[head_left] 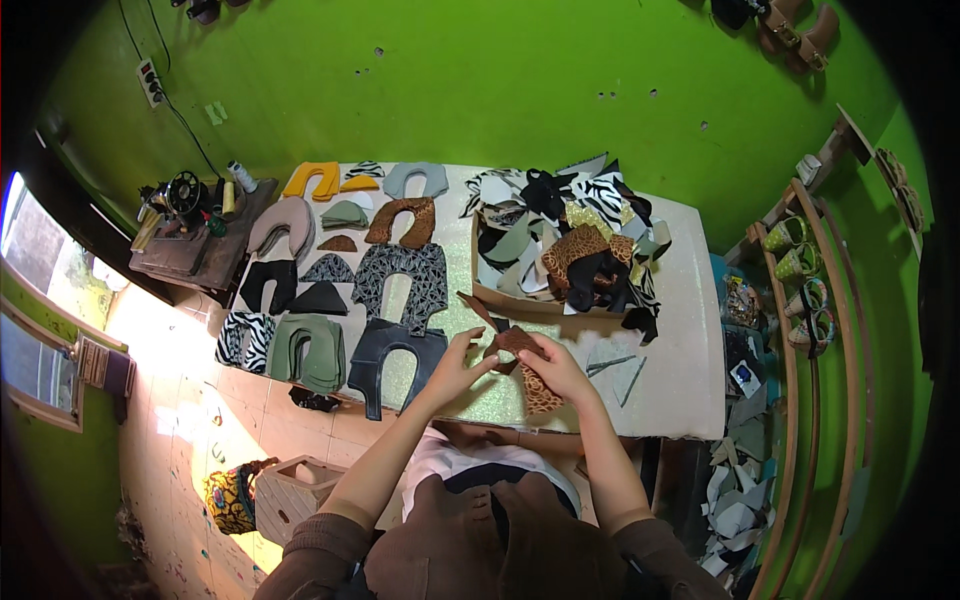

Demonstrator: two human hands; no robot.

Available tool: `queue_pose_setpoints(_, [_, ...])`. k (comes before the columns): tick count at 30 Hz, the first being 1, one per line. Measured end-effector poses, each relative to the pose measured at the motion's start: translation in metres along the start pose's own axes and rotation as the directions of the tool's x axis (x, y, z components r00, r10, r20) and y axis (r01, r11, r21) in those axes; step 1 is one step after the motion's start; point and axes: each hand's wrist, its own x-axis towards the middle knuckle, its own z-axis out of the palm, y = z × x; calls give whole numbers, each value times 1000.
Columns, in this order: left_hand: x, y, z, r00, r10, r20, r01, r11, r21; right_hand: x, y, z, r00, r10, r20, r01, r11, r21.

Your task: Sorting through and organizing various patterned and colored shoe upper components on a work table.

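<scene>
The right hand [560, 368] is closed on a brown piece [517, 343] of sheet material, its fingers bent over the upper right edge and its thumb hidden or hard to make out. The piece is up in front of the person, over the near edge of the table [683, 310], between the two hands. A leopard-print part [541, 393] hangs below the right fingers; whether it belongs to the same piece or is a second one, I cannot tell. The left hand [458, 372] is partly open, its fingers parted from the thumb and pointing toward the brown piece; the thumb tip lies at the piece's left edge, though whether it presses there or only sits beside it is too small to tell. A narrow dark strip [480, 310] shows just beyond the left fingertips, slanting up and leftward from the piece. Left of the left hand lies a dark arch-shaped piece [372, 356], with a black-and-grey patterned arch [378, 278] just beyond it and a stack of green arches [303, 352] further left. Beyond the right hand stands a cardboard box [560, 303] heaped with mixed scraps [588, 252], some leopard-printed, some zebra-striped, some black. Near the right hand, a thin grey triangular shape [628, 376] lies on the tabletop.
</scene>
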Motion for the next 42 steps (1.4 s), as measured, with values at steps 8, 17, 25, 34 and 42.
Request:
queue_pose_setpoints(8, [6, 3, 20, 923, -82, 376, 324, 693, -645, -23, -22, -18, 992, 77, 96, -99, 964, 246])
queue_pose_setpoints(17, [-9, -17, 22, 833, -87, 547, 542, -78, -837, -22, -5, -21, 991, 122, 51, -132, 945, 298])
queue_pose_setpoints(25, [-14, 15, -35, 906, -313, 286, 422, 611, -670, -23, 32, -16, 969, 198, 145, -203, 979, 19])
queue_pose_setpoints(34, [-4, 23, -79, 960, -280, 24, 177, 535, -826, 29, 51, 16, 884, -217, -414, -135, 729, -671])
queue_pose_setpoints(42, [-2, 19, -81, 958, -274, 83, 222, 529, -819, 50, 36, 37, 899, -268, -346, -210, 430, -878])
